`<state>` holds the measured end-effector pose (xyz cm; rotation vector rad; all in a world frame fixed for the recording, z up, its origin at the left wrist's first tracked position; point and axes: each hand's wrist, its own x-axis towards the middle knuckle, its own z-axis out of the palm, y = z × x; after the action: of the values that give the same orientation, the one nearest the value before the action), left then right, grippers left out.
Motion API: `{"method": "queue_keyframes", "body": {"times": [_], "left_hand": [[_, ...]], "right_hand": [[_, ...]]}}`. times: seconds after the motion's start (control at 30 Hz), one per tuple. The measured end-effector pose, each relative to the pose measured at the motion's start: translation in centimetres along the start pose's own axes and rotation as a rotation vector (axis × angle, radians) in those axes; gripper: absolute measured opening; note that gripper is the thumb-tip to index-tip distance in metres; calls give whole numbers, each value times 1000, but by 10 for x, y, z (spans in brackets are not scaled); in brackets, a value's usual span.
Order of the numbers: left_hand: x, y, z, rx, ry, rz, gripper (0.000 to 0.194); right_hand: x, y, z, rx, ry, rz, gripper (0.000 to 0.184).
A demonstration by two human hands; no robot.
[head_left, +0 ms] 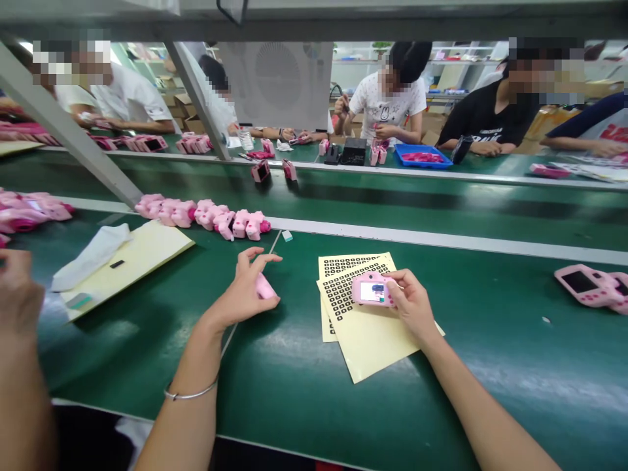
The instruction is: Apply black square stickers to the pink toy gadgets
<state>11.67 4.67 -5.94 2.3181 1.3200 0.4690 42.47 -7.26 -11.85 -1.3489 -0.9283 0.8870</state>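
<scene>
My right hand (412,301) grips a pink toy camera (357,289) by its right end, thumb on the front near the buttons. The camera's lit screen faces me and shows a picture. Beneath it lie yellowish sticker sheets (377,353) with rows of small black square labels. My left hand (248,288), wearing a bangle on the wrist, is to the left, above the green table. Its thumb and fingers curve around a smooth pink piece (265,286), mostly hidden by the hand; its kind is unclear. The index finger stretches out, apart from the thumb.
A row of pink toy cameras (210,214) stands behind my left hand. More pink cameras (581,284) lie at right. Left are a yellow sheet with a white cloth (93,255) and a co-worker's arm (19,340). Several co-workers sit across the bench, near a blue tray (422,163).
</scene>
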Motion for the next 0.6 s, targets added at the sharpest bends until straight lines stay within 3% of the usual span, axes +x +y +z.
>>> {"method": "queue_keyframes", "body": {"times": [0.13, 0.23, 0.4, 0.47, 0.53, 0.6], "left_hand": [[-19, -6, -14, 110, 51, -143, 79], [-31, -12, -20, 189, 100, -229, 75], [-43, -16, -16, 143, 81, -82, 61], [-43, -13, -10, 138, 216, -107, 58], [-40, -10, -2, 131, 416, -273, 56], [-36, -9, 3, 105, 494, -476, 65]], "right_hand": [[0, 0, -1, 0, 10, 10, 46], [-1, 1, -1, 0, 19, 26, 46], [-2, 0, -3, -20, 39, 25, 46], [-1, -1, -3, -18, 44, 35, 47], [0, -1, -2, -7, 55, 31, 48], [1, 1, -3, -19, 78, -6, 47]]}}
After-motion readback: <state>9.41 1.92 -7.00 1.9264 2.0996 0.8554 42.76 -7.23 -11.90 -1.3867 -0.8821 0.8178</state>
